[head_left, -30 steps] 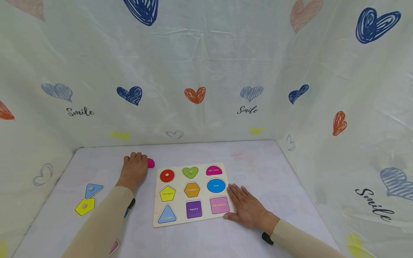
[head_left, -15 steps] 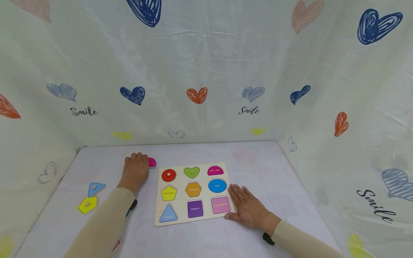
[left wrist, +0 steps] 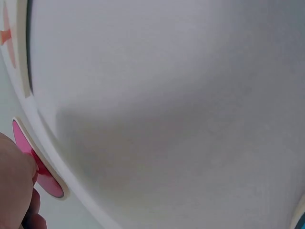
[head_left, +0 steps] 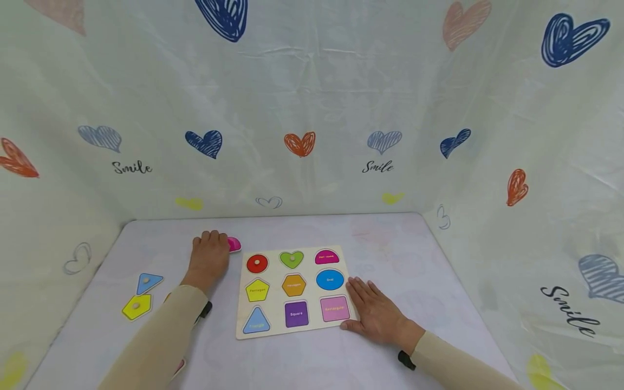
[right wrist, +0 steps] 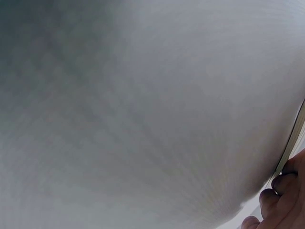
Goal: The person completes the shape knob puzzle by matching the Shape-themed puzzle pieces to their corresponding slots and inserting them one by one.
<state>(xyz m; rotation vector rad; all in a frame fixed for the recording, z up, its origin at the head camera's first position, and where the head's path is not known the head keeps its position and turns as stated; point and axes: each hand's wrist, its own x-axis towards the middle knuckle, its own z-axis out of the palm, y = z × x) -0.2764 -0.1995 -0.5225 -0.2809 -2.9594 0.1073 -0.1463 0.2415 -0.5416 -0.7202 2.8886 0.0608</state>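
At the table's back left, my left hand (head_left: 208, 259) pinches the knob of a magenta half-round puzzle piece (head_left: 235, 245). The left wrist view shows thumb and fingers on the knob of that half-round piece (left wrist: 43, 174), its face tilted. A wooden shape puzzle board (head_left: 273, 330) lies just to the right, with a red circle piece (head_left: 257, 264) and a green heart piece (head_left: 291, 259) seated in their slots. My right hand (head_left: 377, 314) lies flat with straight fingers against the board's right edge; in the right wrist view its fingers (right wrist: 281, 198) sit beside that edge.
Left of the left arm lie a blue triangle piece (head_left: 147, 283) and a yellow pentagon piece (head_left: 137, 307). A pink piece (head_left: 180, 367) shows partly from under the left sleeve. A heart-printed curtain (head_left: 312, 81) closes off the back and sides of the table.
The head view has turned slightly left. The half-round piece now shows more of its face beside my left fingers and looks more tilted. My right hand stays at the board's edge.
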